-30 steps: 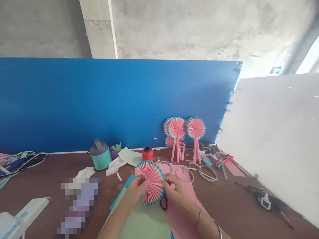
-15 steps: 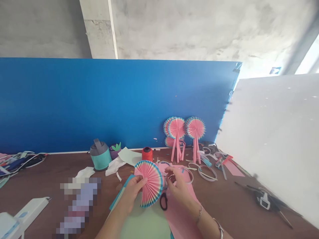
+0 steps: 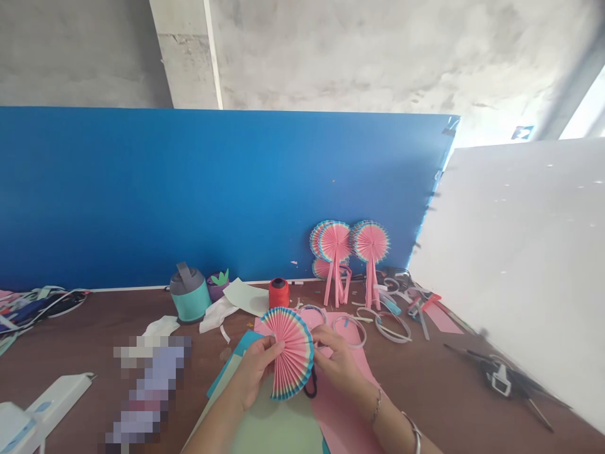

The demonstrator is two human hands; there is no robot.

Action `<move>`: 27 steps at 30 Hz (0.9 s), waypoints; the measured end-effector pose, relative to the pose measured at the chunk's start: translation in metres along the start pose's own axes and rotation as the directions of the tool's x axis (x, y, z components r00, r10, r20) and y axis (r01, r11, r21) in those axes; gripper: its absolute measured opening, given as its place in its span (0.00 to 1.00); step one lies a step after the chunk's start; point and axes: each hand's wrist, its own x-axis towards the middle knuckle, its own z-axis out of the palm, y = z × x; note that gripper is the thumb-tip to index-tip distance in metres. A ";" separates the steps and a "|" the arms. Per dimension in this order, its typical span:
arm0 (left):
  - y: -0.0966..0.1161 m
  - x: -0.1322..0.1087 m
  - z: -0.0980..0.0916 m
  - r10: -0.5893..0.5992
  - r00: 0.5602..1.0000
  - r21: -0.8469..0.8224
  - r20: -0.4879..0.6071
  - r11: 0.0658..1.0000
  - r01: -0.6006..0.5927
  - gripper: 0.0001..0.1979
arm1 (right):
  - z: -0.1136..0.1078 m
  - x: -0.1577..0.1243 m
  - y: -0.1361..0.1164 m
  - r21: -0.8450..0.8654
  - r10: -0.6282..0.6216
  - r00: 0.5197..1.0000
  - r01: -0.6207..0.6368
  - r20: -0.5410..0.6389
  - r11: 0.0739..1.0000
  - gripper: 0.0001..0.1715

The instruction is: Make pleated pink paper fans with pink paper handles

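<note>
My left hand (image 3: 259, 366) pinches a pleated paper fan (image 3: 293, 353), pink with a cream and blue rim, at its gathered middle. The fan is spread to more than a half circle, its opening towards the lower left. At the fan's right rim, the thumb and fingertips of my right hand (image 3: 336, 354) close on the edge. Whether a small thing is also between those fingers I cannot make out. Below the fan, a black scissors handle (image 3: 311, 386) is partly hidden. Pale green paper (image 3: 278, 422) and pink paper (image 3: 338, 410) lie beneath my hands.
Finished-looking pink fans with handles (image 3: 334, 243) lean on the blue panel (image 3: 189, 189). A red thread spool (image 3: 278, 293), teal pot (image 3: 190, 299), tape rings (image 3: 394, 328) and paper scraps (image 3: 246, 296) lie behind. A power strip (image 3: 61, 400) is at left, tools (image 3: 501, 381) at right.
My right hand has moved left onto the fan's rim, its fingers closing there. The fan, in my left hand, has shifted slightly right and down.
</note>
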 end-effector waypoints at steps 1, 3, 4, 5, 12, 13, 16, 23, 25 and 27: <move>0.000 0.000 0.000 0.003 1.000 -0.003 -0.004 1.000 -0.003 0.17 | 0.000 0.000 0.001 -0.001 -0.010 1.000 0.010 -0.001 1.000 0.08; -0.001 0.000 0.001 0.007 1.000 0.002 -0.027 1.000 -0.007 0.16 | 0.001 -0.001 0.000 -0.010 -0.019 1.000 0.019 -0.002 1.000 0.11; -0.001 0.000 0.001 0.005 0.999 0.008 -0.041 1.000 -0.005 0.16 | 0.001 -0.001 -0.001 -0.015 -0.019 1.000 0.019 0.000 1.000 0.12; -0.002 0.001 0.000 0.005 0.999 0.013 -0.054 1.000 -0.004 0.15 | 0.001 -0.001 -0.002 -0.020 -0.017 1.000 0.017 0.005 1.000 0.14; -0.004 0.004 -0.004 0.002 0.999 0.018 -0.047 1.000 -0.001 0.16 | -0.002 0.000 -0.012 -0.060 -0.011 0.999 0.013 0.034 0.998 0.18; -0.004 0.003 -0.003 0.004 0.999 0.025 -0.048 1.000 -0.003 0.16 | -0.002 0.000 -0.014 -0.064 -0.016 0.999 0.019 0.037 0.998 0.19; -0.002 0.001 0.000 0.013 0.999 0.013 -0.038 1.000 -0.013 0.16 | -0.002 0.000 -0.016 -0.057 -0.043 0.998 0.045 0.041 0.997 0.19; -0.009 -0.003 0.015 -0.060 0.998 -0.172 0.013 0.983 0.062 0.17 | 0.006 -0.002 -0.019 0.012 -0.049 0.997 0.048 0.058 0.999 0.20; -0.011 -0.004 0.017 -0.064 0.998 -0.204 -0.013 0.977 0.060 0.17 | 0.007 -0.003 -0.019 0.021 -0.043 0.997 0.042 0.065 0.999 0.20; -0.011 -0.004 0.017 -0.063 0.998 -0.218 -0.026 0.974 0.056 0.16 | 0.008 -0.003 -0.018 0.027 -0.049 0.996 0.047 0.074 0.999 0.20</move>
